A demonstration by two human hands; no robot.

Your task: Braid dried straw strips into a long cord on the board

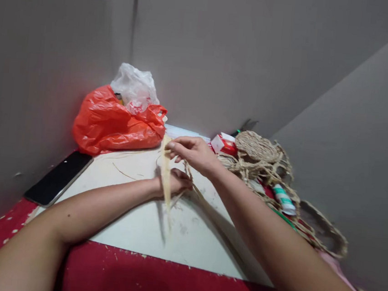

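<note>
Grey walls (223,52) rise behind a red desk (116,277) flecked with pale scraps, where a flat, smooth white board (127,230) provides the working surface for a person handling plant-like fibre. Above the middle of the board, the right hand (195,152) pinches a flat, pale-yellow fibre strip (165,172) near its top between thumb and fingers, a grip that appears to hold the strip hanging apart from the other strands. Just beneath it, the left hand (175,182) grasps a thin, twisted brown cord (188,171), its curled fingers partly hidden, seemingly to steady the cord's lower end while the other hand manages the strip. Both arms reach in low over the board's near edge, probably for support.

Bulkier items sit around the board's margins, likely to give the hands room. At its far left bunches a glossy, wrinkled orange-red plastic bag (113,124), with a crumpled, translucent white plastic bag (136,85) rising behind. A black, flat, rectangular phone (61,179) lies along the board's left edge. To the board's right are heaped coarse tan rope (256,144), part of it wound into a rough disc, a small red-and-white cardboard box (224,144) and a white-and-green cylindrical container (284,200). The pale strip narrows to a blurred point over the board; fine, hair-like strands (123,171) curve across the board's far left part.
</note>
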